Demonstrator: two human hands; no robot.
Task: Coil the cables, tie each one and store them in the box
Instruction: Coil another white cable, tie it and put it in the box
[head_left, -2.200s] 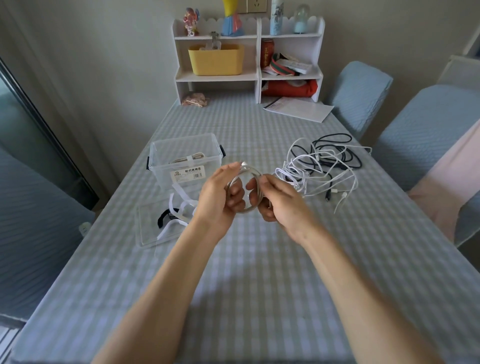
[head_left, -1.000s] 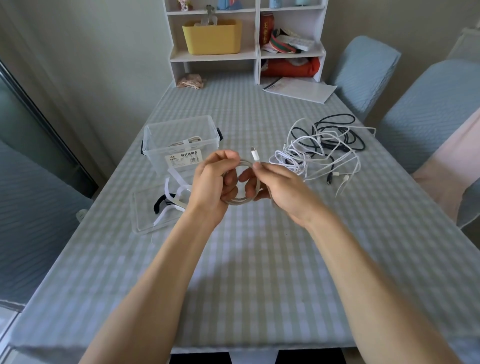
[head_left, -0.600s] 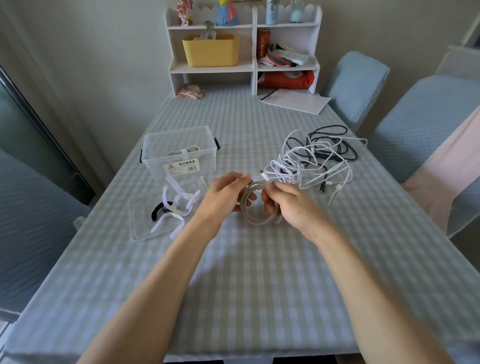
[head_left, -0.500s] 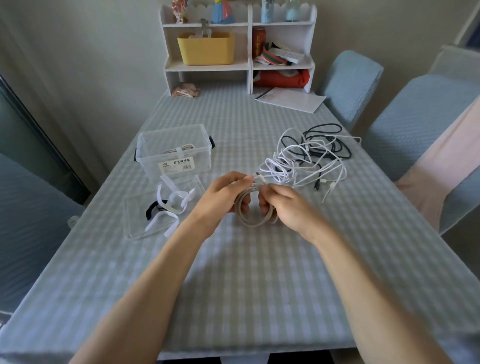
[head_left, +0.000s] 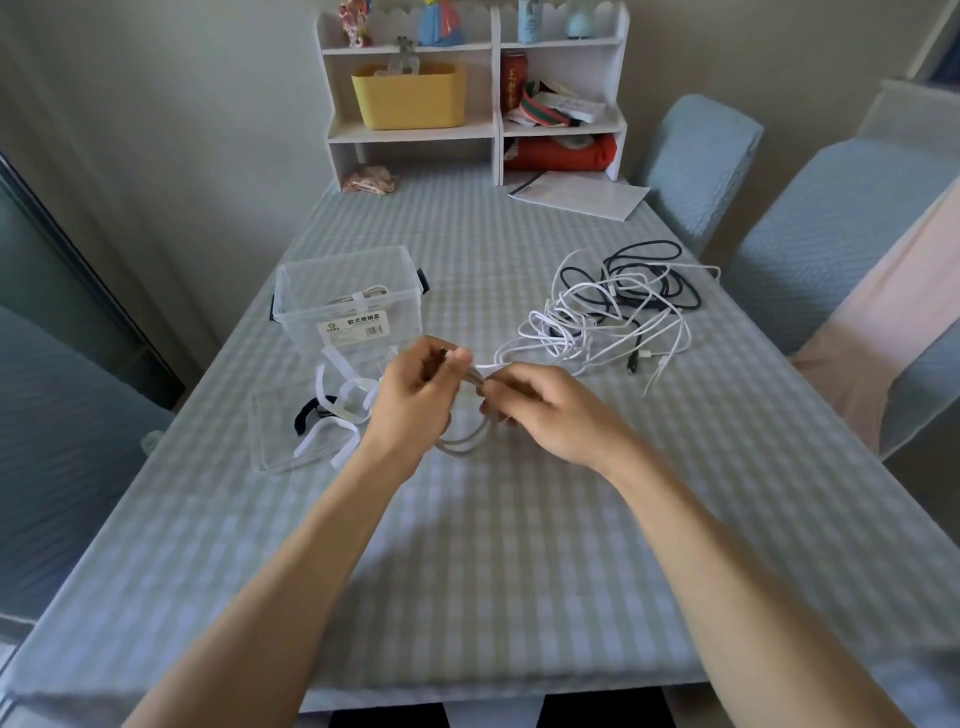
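Both hands hold a small grey coiled cable (head_left: 465, 441) just above the table's middle. My left hand (head_left: 415, 400) pinches the top of the coil between thumb and fingers. My right hand (head_left: 545, 410) grips the coil's right side with curled fingers. A clear plastic box (head_left: 348, 306) with a white label stands behind my left hand, and a tied cable lies inside it. Its clear lid (head_left: 275, 441) lies flat at the left with white and black strap ties (head_left: 337, 410) on it. A tangle of white and black cables (head_left: 618, 312) lies at the right.
The checked tablecloth (head_left: 493, 545) covers the table. A white shelf unit (head_left: 472, 88) with a yellow bin (head_left: 410, 96) stands at the far edge, papers (head_left: 582, 195) beside it. Blue-covered chairs (head_left: 831, 234) stand along the right side.
The coil has come down from in front of the camera toward the table. Both hands have stayed on it and shifted their grip at its top.
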